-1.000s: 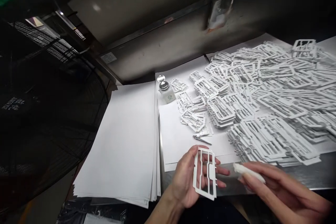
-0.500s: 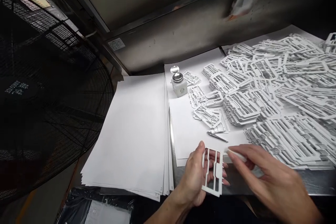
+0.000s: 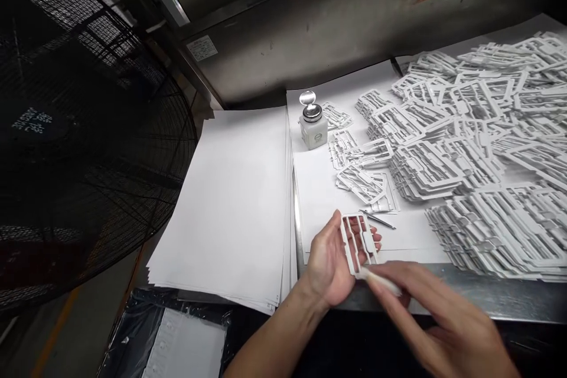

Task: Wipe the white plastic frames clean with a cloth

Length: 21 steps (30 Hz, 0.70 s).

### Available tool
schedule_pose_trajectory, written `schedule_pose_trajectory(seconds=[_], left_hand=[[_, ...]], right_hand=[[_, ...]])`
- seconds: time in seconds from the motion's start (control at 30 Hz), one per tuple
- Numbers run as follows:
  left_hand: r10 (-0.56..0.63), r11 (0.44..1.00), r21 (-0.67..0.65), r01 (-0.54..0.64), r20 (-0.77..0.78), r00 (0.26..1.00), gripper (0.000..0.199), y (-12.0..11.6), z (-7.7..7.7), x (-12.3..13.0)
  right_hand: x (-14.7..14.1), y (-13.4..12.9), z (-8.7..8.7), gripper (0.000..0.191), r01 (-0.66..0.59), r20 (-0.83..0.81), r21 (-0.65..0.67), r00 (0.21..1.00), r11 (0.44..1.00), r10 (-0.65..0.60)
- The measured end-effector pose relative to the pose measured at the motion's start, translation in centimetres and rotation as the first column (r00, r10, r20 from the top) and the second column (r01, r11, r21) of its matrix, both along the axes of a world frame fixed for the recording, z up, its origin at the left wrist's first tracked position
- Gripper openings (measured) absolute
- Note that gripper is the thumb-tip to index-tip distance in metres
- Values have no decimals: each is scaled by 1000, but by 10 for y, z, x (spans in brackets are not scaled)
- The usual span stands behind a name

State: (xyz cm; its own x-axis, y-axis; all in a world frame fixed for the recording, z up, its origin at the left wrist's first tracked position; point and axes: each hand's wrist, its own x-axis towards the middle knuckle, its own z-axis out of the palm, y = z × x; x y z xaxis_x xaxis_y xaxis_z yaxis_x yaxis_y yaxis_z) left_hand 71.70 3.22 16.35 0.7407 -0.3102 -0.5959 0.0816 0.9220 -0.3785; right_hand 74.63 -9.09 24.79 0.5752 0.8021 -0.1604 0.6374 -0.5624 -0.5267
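Observation:
In my left hand [image 3: 330,266] rests a white plastic frame [image 3: 349,248] with thin inner bars, its fingers behind the frame and its thumb at the upper left edge. My right hand [image 3: 425,301] pinches a small white cloth or pad [image 3: 384,284], whose tip touches the frame's lower edge. Just beyond the frame, metal tweezers [image 3: 378,220] lie on white paper. Several loose white frames [image 3: 361,183] lie behind them, near a white bottle [image 3: 314,131] with its metal lid flipped up.
Stacks of white frames [image 3: 500,230] cover the right side of the metal table [image 3: 522,301]. A large pile of white paper sheets [image 3: 225,201] lies left. A black caged fan [image 3: 88,147] stands far left, with a black plastic bag [image 3: 133,331] below the paper.
My right hand has moved left and down along the frame, from its upper right corner to its lower edge. The frame has tilted in my left hand. The camera view has shifted slightly.

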Motion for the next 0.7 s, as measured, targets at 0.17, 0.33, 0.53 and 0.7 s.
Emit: schedule_pose_trajectory(seconds=[0.17,0.33,0.53,0.7], left_hand=[[39,999,15,-40,21,999,45,4,-4,-3],[4,995,95,-4,8,1000,27,-3,-1,0],[-134,990,47,136,-36,990,68,-9,10,-3],[-135,990,-32,137,66,989,65,-9,4,-11]], right_hand=[[8,-5,0,20,74,88,-62,994,995,-68],[9,-6,6,16,274,6,-18,962,962,-274],[-3,10,-2,18,35,-22,48,999,998,-34],[14,2,5,20,138,-3,-23,990,990,-138]])
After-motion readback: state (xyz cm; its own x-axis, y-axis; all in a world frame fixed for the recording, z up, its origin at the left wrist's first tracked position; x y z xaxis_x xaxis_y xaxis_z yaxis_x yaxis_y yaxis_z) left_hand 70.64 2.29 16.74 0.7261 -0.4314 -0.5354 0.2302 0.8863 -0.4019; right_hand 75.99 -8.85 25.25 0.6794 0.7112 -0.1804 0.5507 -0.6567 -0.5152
